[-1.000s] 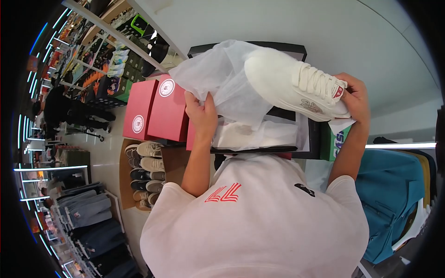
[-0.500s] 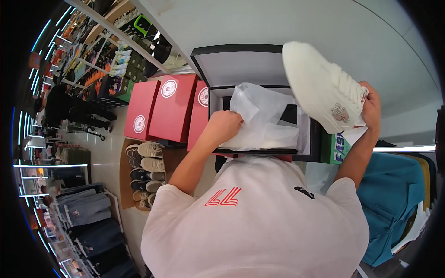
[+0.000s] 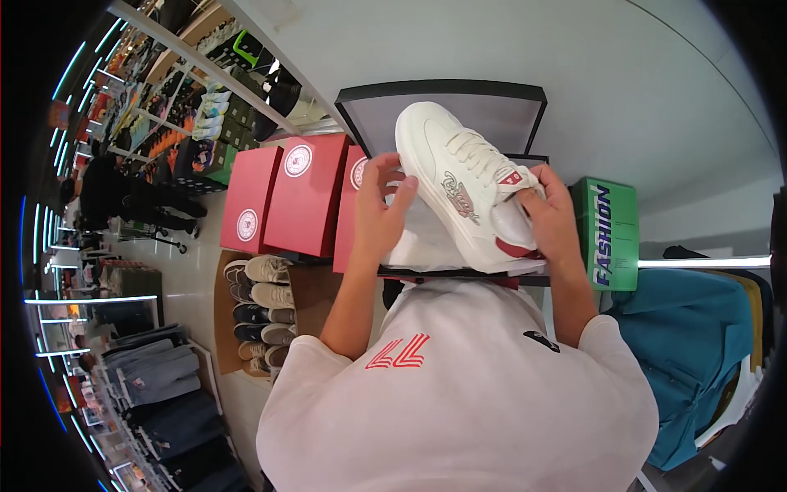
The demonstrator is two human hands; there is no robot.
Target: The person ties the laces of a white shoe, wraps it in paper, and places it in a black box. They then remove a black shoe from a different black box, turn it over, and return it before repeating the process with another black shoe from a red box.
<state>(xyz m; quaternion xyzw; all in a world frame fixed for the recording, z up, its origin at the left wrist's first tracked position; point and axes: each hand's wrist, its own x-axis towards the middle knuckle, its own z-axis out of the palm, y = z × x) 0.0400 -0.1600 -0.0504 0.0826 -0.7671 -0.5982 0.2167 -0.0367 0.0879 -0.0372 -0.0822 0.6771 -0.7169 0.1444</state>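
Note:
A white sneaker with a red heel and red tongue label is held above an open black shoebox. My right hand grips it at the tongue and collar, toe pointing up and to the left. Beside the toe, my left hand is open, fingers curved and apart, thumb close to the sole's edge. White tissue paper shows below the shoe inside the box, whose lid stands raised at the back. Much of the box interior is hidden by the shoe.
Several red shoeboxes stand to the left, and a green box to the right. A cardboard carton of shoes sits lower left. Teal clothing hangs at right. A person in dark clothes stands farther off beside shoe shelves.
My right hand has brought the sneaker left and down over the box, turning its side logo up. My left hand has let go of the tissue paper and moved to the shoe's toe.

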